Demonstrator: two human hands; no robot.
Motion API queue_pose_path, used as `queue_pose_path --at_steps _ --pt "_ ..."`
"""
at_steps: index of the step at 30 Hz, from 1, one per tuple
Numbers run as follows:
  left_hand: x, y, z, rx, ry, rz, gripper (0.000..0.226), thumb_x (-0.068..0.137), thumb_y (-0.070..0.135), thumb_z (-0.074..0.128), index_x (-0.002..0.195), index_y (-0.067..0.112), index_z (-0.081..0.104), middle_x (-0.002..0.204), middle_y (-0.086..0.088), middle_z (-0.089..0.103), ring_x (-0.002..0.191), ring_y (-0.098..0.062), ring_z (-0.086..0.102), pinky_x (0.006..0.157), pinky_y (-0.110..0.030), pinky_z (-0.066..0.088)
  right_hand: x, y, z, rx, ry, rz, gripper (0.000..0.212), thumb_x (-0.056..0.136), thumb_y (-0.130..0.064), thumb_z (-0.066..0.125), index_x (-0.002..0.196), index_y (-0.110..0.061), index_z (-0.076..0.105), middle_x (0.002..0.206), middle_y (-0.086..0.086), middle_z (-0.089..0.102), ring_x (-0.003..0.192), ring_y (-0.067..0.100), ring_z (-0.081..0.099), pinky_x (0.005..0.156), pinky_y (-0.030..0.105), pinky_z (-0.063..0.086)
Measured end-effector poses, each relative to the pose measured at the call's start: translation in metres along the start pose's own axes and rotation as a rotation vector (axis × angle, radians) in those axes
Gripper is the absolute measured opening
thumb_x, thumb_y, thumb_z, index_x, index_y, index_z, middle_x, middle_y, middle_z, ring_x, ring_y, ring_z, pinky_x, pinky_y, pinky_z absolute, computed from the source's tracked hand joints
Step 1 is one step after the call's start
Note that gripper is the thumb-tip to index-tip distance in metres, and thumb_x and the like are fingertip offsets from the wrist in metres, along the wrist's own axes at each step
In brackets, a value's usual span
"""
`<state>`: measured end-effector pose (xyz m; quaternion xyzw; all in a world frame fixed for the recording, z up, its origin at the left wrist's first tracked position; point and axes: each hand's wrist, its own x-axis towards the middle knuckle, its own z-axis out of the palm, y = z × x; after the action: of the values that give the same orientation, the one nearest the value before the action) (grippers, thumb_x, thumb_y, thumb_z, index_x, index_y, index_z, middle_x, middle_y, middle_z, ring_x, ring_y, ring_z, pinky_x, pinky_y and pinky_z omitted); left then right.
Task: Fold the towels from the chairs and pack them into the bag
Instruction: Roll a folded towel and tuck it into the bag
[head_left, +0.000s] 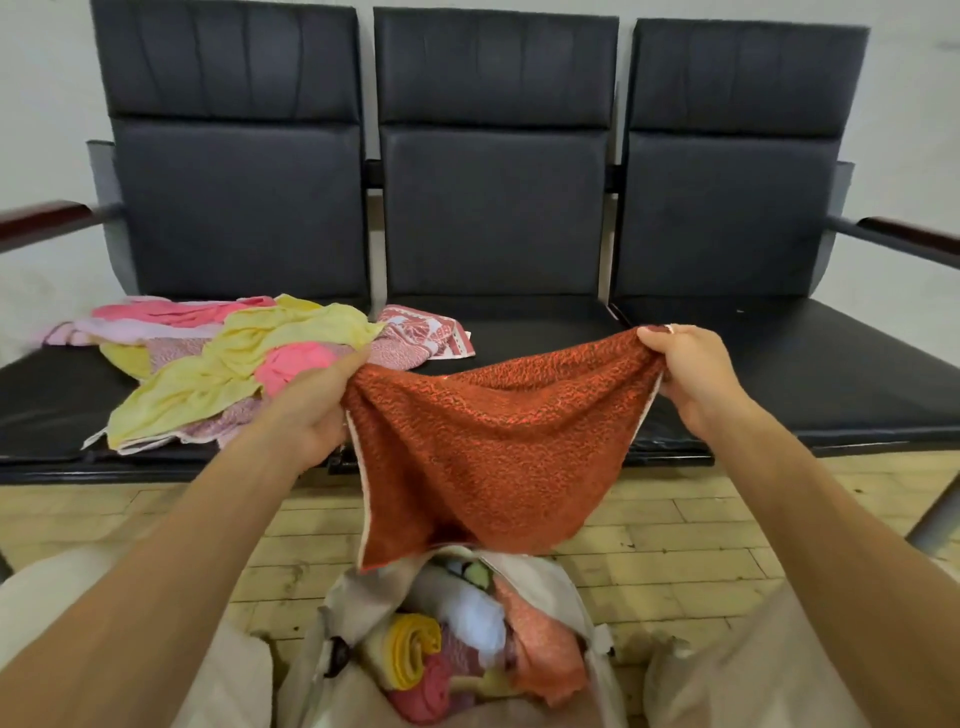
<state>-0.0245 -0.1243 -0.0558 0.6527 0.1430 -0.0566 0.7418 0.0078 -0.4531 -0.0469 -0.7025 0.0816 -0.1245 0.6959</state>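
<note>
An orange-red towel (493, 447) hangs spread between my two hands in front of the middle chair seat. My left hand (317, 410) grips its left upper corner and my right hand (691, 374) grips its right upper corner. The towel's lower edge droops over an open beige bag (358, 587) on the floor between my knees. Several folded and rolled towels fill the bag, among them a yellow roll (415, 649), a white one and an orange one. A loose heap of yellow and pink towels (228, 364) lies on the left chair seat. A red-and-white patterned towel (431, 332) lies beside it.
Three joined black chairs (493, 208) stand against a white wall, with armrests at both ends. The right seat (805, 364) holds nothing. Below is a pale wooden floor (675, 545). My knees in beige trousers flank the bag.
</note>
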Motion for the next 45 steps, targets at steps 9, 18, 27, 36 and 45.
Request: queue_pose_path --at_steps 9,18,27,36,45 --pt "-0.014 0.021 -0.020 -0.454 0.058 0.181 0.012 0.090 0.009 0.048 0.081 0.014 0.055 0.067 0.002 0.058 0.055 -0.008 0.057 0.052 -0.018 0.047 -0.006 -0.009 -0.002 0.325 0.008 0.055 0.024 0.100 -0.003 0.043 0.105 -0.012 0.064 0.095 0.005 0.064 0.083 0.014 0.060 0.071 0.029 0.049" --pt "-0.014 0.011 -0.019 0.130 -0.119 0.147 0.026 0.085 0.014 0.067 0.110 0.010 0.070 0.085 0.000 0.067 0.076 -0.012 0.057 0.063 -0.029 0.044 -0.008 -0.008 0.001 0.156 0.024 -0.046 0.027 0.102 -0.007 0.043 0.102 -0.013 0.070 0.109 0.010 0.065 0.100 0.020 0.061 0.086 0.035 0.053" --pt "-0.004 0.002 -0.028 0.969 0.115 0.153 0.033 0.099 0.021 0.051 0.083 0.000 0.070 0.077 -0.011 0.060 0.069 -0.020 0.052 0.061 -0.028 0.038 -0.011 -0.011 -0.003 -0.234 0.027 -0.321 0.029 0.089 0.003 0.063 0.101 -0.022 0.071 0.102 -0.003 0.069 0.100 0.011 0.065 0.089 0.027 0.053" --pt "-0.006 0.008 -0.021 0.433 0.079 0.032 0.019 0.096 0.019 0.047 0.079 0.011 0.051 0.075 -0.010 0.048 0.071 -0.022 0.051 0.069 -0.033 0.047 -0.009 -0.002 -0.001 -0.618 0.089 -0.503 0.026 0.098 -0.003 0.046 0.109 -0.013 0.067 0.104 -0.002 0.062 0.100 0.008 0.053 0.082 0.014 0.037" --pt "0.004 0.017 -0.030 -0.376 0.317 0.418 0.011 0.093 0.015 0.056 0.083 0.013 0.058 0.078 -0.004 0.058 0.067 -0.013 0.055 0.064 -0.027 0.046 -0.012 -0.010 -0.003 -0.086 -0.106 -0.028 0.027 0.100 -0.002 0.043 0.109 -0.006 0.068 0.103 0.008 0.066 0.097 0.019 0.061 0.084 0.032 0.051"
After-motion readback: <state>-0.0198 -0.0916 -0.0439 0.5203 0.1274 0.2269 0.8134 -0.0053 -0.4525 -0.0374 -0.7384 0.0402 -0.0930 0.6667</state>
